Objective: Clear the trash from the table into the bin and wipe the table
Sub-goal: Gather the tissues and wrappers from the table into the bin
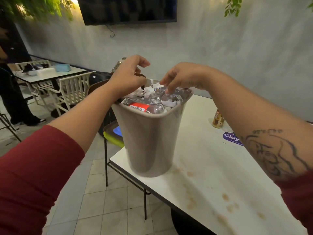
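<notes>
Bin [149, 141] brimful — left hand [128, 78] grips wrapper [118, 65], right hand [183, 77] presses trash [152, 98].

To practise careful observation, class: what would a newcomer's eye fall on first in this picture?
A grey bin stands by the left corner of the white table, stuffed to its rim with trash, mostly crushed plastic bottles and paper. Both hands are over it: the left hand grips some of the trash, and the right hand reaches its fingers down into the pile. Brown stains dot the tabletop in front of the bin.
</notes>
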A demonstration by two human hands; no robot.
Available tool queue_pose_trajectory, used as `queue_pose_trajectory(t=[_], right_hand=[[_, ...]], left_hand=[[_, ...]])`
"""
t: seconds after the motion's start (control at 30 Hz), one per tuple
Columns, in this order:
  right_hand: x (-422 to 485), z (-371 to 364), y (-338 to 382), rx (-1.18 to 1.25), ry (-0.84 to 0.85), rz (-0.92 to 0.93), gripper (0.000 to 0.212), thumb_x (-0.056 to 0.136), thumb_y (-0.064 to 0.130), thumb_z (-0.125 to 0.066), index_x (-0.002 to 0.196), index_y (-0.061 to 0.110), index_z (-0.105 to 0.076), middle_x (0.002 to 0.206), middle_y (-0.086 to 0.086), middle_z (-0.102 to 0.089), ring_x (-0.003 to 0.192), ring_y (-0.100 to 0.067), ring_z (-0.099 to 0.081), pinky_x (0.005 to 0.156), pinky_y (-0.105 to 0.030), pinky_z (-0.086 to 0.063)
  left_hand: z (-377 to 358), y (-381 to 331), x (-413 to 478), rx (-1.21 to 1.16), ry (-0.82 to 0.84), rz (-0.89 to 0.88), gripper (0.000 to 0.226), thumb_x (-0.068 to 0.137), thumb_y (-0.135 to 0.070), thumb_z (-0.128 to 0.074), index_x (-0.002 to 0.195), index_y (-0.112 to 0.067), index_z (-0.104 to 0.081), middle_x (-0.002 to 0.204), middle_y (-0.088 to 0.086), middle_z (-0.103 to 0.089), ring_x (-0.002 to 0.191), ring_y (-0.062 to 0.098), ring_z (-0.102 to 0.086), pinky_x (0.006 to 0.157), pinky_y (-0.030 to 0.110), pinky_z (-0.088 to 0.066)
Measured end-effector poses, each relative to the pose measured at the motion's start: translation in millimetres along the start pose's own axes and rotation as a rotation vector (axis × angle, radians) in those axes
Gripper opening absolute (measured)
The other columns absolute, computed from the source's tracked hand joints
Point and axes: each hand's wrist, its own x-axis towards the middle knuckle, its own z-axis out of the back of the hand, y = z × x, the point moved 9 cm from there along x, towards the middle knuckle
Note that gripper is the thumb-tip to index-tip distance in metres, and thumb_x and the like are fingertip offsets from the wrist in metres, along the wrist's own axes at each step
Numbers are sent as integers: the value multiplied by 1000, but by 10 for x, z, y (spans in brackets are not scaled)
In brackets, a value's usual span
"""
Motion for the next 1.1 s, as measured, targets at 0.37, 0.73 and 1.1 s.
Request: queue_pose_trajectory(t=[0.37, 0.73, 1.1], right_hand=[[-174, 276, -142, 172, -109, 37, 25, 83, 34, -69, 100, 15, -72, 99, 0, -72, 90, -12, -65, 75, -32, -40], [-745, 924, -1442, 339, -376, -160, 8, 86, 27, -66, 80, 21, -65, 82, 4, -68, 76, -11, -65, 69, -28, -43], [-1603, 1201, -2830, 373, -495, -406, 17, 87, 16, -64, 71, 22, -60, 74, 4, -64, 68, -10, -60, 61, -24, -41]], left_hand=[[-168, -307, 192, 94, 34, 18, 21, 87, -13, -51, 96, -22, -67, 102, 10, -66, 88, 31, -63, 76, 41, -53], [-1371, -1436, 534, 147, 224, -152, 22, 91, -14, -53, 109, -15, -66, 92, -3, -62, 81, 12, -56, 69, 21, -41], [-2948, -2178, 384, 196, 519, -246, 27, 91, -21, -52, 116, -15, -62, 120, 5, -62, 107, 21, -57, 90, 31, -48]])
